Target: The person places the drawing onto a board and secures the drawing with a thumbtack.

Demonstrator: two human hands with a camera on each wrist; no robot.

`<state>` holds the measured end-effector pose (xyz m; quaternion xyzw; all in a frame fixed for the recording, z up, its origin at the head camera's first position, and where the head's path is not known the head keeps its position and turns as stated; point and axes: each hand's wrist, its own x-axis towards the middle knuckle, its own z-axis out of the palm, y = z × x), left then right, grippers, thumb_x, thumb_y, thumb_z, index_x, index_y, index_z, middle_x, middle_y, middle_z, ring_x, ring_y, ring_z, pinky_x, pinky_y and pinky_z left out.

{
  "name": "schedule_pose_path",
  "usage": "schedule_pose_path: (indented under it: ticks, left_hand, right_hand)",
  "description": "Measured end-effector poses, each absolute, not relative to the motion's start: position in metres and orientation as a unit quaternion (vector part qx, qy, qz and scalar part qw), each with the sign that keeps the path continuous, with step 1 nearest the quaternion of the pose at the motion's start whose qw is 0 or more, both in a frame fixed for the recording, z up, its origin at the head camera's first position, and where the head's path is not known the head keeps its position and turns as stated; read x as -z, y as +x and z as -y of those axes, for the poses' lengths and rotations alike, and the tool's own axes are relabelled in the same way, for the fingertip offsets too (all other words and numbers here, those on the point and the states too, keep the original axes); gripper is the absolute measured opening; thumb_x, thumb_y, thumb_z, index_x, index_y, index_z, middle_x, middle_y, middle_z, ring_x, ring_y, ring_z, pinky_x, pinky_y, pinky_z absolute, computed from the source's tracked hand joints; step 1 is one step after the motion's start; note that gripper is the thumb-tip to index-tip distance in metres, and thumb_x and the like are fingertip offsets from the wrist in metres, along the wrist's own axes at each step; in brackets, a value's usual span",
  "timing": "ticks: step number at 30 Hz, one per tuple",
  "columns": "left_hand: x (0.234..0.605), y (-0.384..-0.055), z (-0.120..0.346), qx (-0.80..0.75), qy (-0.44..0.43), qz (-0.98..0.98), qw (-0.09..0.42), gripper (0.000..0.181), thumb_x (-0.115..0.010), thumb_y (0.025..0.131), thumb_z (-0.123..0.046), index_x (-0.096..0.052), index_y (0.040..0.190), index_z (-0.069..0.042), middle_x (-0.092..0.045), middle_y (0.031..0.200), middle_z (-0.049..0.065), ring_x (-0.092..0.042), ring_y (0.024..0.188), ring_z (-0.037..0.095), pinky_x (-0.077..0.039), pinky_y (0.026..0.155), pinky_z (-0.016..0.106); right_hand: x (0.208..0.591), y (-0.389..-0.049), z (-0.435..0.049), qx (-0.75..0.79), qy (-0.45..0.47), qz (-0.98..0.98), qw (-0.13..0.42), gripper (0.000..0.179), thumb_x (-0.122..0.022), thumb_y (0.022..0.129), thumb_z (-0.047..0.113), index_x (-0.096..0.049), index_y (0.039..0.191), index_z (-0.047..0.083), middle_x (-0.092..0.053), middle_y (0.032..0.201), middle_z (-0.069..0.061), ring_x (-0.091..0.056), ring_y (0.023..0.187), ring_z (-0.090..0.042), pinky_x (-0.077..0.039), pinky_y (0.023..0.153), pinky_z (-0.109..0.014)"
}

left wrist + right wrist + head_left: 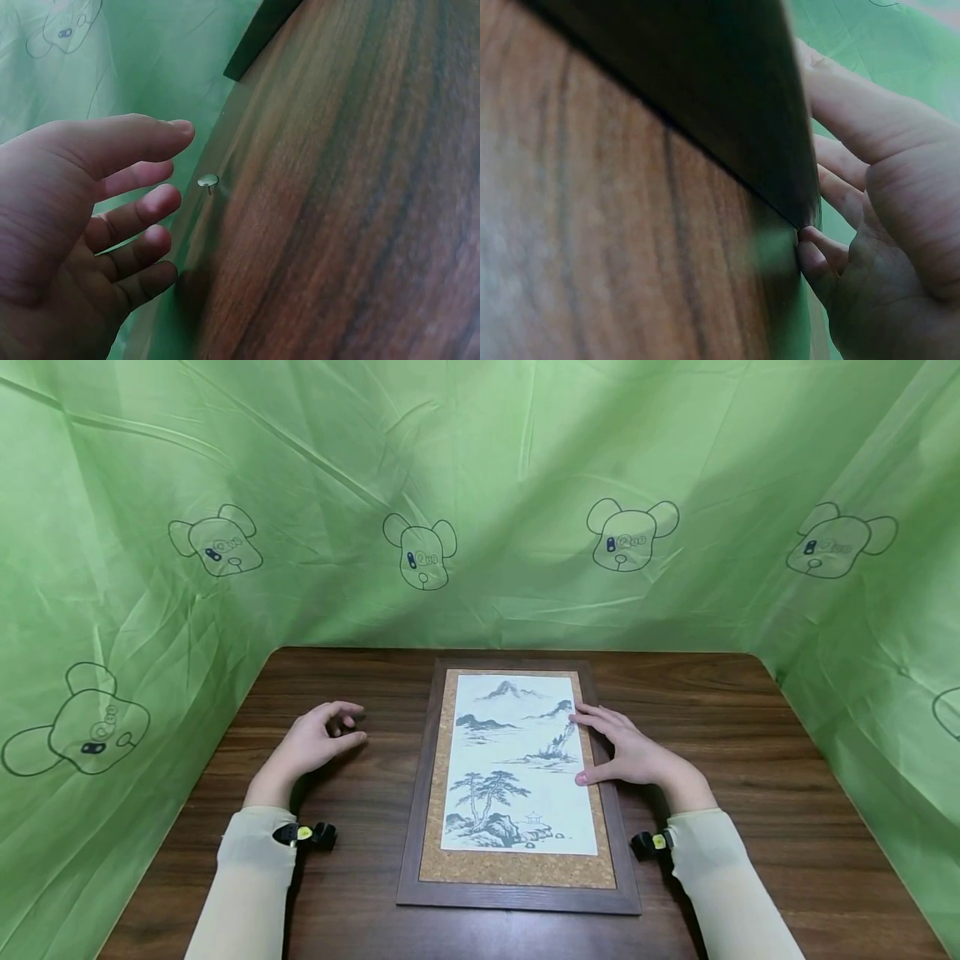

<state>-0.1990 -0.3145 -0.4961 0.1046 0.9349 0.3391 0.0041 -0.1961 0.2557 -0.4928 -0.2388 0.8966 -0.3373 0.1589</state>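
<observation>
A cork board [517, 870] in a dark wood frame [517, 897] lies flat on the table. On its cork is a white sheet [517, 735] printed with grey mountains and pine trees. My right hand [630, 752] reaches over the frame's right side, thumb and fingertips resting at the sheet's right edge. Left of the board, my left hand [318, 739] is held with loosely bent fingers and nothing between them. A metal thumbtack [208, 181] appears just beyond those fingertips in the left wrist view, head up; whether it touches the table I cannot tell.
The brown wooden table [712, 710] extends on both sides of the board. Green cloth [510, 602] with bear-head drawings hangs behind the table and at both sides. Small black wrist devices [322, 836] sit at the cuffs of both pale sleeves.
</observation>
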Motion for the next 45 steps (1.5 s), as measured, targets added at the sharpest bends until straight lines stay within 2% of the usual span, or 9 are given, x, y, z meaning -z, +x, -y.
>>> schedule_pose_path:
  ticks: [13,26,38,45]
  left_hand:
    - [0.4998,-0.1999,0.3162,-0.351,0.108,-0.929,0.036,0.034,-0.087,0.096,-0.023,-0.074,0.124,-0.011,-0.066,0.099,0.003,-0.06,0.085,0.018,-0.047,0.075,0.031]
    - [0.4975,-0.198,0.3151,-0.349,0.11,-0.93,0.039,0.012,-0.087,0.095,-0.016,-0.077,0.102,-0.014,-0.068,0.092,0.0,-0.061,0.085,0.019,-0.048,0.076,0.031]
    - [0.4972,-0.1972,0.3142,-0.352,0.112,-0.929,0.035,0.01,-0.082,0.1,-0.014,-0.075,0.094,-0.017,-0.068,0.087,0.0,-0.06,0.082,0.019,-0.049,0.073,0.03]
    - [0.4963,-0.1972,0.317,-0.349,0.106,-0.93,0.043,0.007,-0.082,0.1,-0.016,-0.076,0.098,-0.014,-0.068,0.089,0.001,-0.061,0.084,0.018,-0.049,0.074,0.03]
  right_hand:
    - [0.4931,-0.1962,-0.2561,0.338,-0.234,-0.897,0.16,0.108,-0.095,0.083,0.051,-0.041,0.17,0.017,-0.017,0.183,-0.007,-0.003,0.165,-0.049,-0.014,0.12,-0.083]
    - [0.4944,-0.197,-0.2566,0.335,-0.235,-0.898,0.159,0.108,-0.095,0.083,0.053,-0.041,0.17,0.018,-0.017,0.183,-0.005,-0.004,0.165,-0.048,-0.014,0.12,-0.083]
    - [0.4945,-0.1967,-0.257,0.334,-0.237,-0.898,0.159,0.107,-0.094,0.084,0.053,-0.041,0.17,0.018,-0.017,0.183,-0.005,-0.003,0.165,-0.049,-0.013,0.12,-0.084]
    - [0.4945,-0.1968,-0.257,0.336,-0.237,-0.898,0.159,0.107,-0.095,0.084,0.052,-0.041,0.17,0.018,-0.017,0.183,-0.005,-0.003,0.165,-0.049,-0.013,0.12,-0.084]
